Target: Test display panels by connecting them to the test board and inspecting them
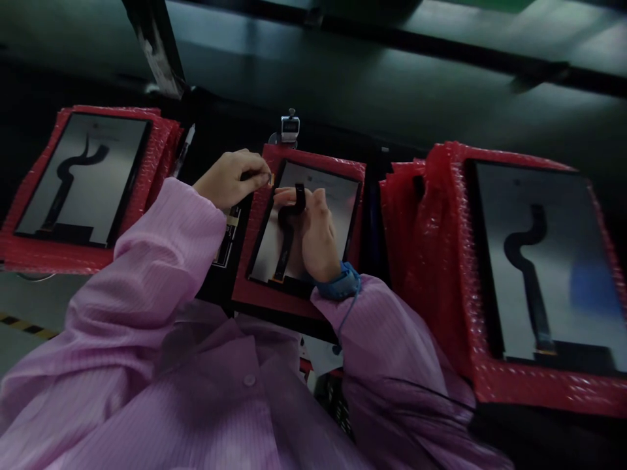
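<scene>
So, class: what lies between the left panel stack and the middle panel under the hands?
In the head view, a pen and the left hand lie between left stack and middle panel.

Single head view, looking steeply down, close over bench (343,85).

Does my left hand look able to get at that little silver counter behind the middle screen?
Probably yes: the left hand sits near the counter with only bare dark bench between them, though its fingers pinch something small.
</scene>
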`<act>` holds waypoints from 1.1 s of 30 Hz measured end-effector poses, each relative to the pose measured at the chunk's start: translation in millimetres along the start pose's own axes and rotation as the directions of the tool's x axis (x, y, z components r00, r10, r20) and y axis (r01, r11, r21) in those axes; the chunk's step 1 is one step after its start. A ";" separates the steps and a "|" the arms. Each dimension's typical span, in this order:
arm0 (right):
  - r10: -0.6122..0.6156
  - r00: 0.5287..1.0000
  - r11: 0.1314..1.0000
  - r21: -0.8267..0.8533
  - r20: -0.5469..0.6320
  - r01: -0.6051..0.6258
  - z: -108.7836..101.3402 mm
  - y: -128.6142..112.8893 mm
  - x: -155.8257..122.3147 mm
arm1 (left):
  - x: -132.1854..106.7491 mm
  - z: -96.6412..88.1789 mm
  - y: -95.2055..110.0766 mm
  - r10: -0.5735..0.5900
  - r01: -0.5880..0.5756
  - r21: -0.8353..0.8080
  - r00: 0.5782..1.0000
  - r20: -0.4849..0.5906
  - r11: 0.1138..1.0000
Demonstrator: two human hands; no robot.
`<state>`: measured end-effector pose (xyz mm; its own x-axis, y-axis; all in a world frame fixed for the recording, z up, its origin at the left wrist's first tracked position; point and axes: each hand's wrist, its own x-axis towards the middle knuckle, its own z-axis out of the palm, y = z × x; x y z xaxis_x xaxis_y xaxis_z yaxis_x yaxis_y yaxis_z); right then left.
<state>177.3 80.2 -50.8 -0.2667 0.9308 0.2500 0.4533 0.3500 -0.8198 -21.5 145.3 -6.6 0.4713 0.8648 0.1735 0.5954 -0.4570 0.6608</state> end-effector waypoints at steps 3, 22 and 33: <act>0.007 1.000 0.999 0.037 0.022 -0.008 -8.4 -1.6 4.0 | 0.4 0.5 -0.6 0.044 -0.046 0.038 0.997 0.056 0.998; -0.189 0.971 0.941 -0.255 0.144 0.221 -22.3 7.6 15.2 | -4.6 2.7 5.3 0.051 -0.080 0.102 0.963 0.263 0.992; -0.185 0.973 0.943 -0.254 0.136 0.215 -20.3 8.4 14.5 | -4.6 4.8 6.7 0.041 -0.067 0.089 0.964 0.263 0.994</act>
<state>194.6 98.7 -43.6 -0.4589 0.8268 0.3252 0.5859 0.5568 -0.5888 -16.5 137.3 -6.4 0.6501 0.7599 0.0025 0.6179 -0.5305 0.5803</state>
